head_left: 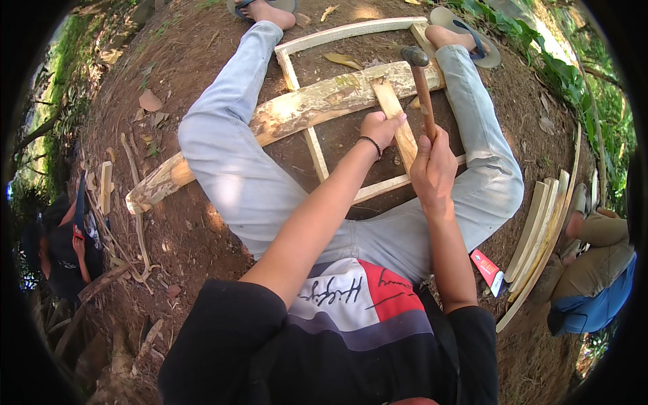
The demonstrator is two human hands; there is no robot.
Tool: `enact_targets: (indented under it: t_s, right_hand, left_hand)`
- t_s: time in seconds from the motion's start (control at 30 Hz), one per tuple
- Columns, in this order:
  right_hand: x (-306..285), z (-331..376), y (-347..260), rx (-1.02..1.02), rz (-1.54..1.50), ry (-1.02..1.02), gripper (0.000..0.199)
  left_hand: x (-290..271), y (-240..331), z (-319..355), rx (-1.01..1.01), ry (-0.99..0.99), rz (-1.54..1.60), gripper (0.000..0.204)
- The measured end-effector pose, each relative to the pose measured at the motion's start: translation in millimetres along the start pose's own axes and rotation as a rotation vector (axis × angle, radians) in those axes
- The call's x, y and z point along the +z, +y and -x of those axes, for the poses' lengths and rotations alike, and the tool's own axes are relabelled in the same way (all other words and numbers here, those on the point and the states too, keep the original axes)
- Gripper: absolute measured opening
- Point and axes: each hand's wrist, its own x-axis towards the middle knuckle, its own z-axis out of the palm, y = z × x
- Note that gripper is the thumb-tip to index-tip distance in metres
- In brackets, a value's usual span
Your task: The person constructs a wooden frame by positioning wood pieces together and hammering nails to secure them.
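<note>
My right hand is wrapped round the wooden handle of a hammer, held upright with its dark metal head at the top. My left hand grips a short flat wooden board along its left edge, with the thumb laid over its face. The far end of this board lies on a thick, partly peeled log that runs slantwise between my legs. Beneath the log is a frame of pale wooden strips on the ground. Any nail at the board is too small to make out.
Several long wooden strips lie at the right beside a red and white packet. People sit at the far right and far left. Sticks and a short wood piece lie on the dirt at left.
</note>
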Motion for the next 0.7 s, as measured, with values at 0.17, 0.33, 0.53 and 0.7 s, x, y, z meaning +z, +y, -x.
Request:
enact_targets:
  t_s: [0.17,0.33,0.53,0.7]
  right_hand:
    - [-3,-2,2,0.138,0.180,-0.206,0.022]
    - [-8,2,-10,0.087,-0.014,-0.010,0.022]
    - [-10,2,-17,0.042,0.073,-0.047,0.021]
    - [1,-4,-3,0.167,0.209,-0.205,0.024]
  left_hand:
    - [-1,3,1,-0.003,-0.013,0.010,0.024]
    - [3,6,8,-0.007,-0.027,0.073,0.024]
    - [-1,3,4,0.001,-0.030,0.034,0.024]
    - [2,9,5,-0.018,-0.013,-0.005,0.024]
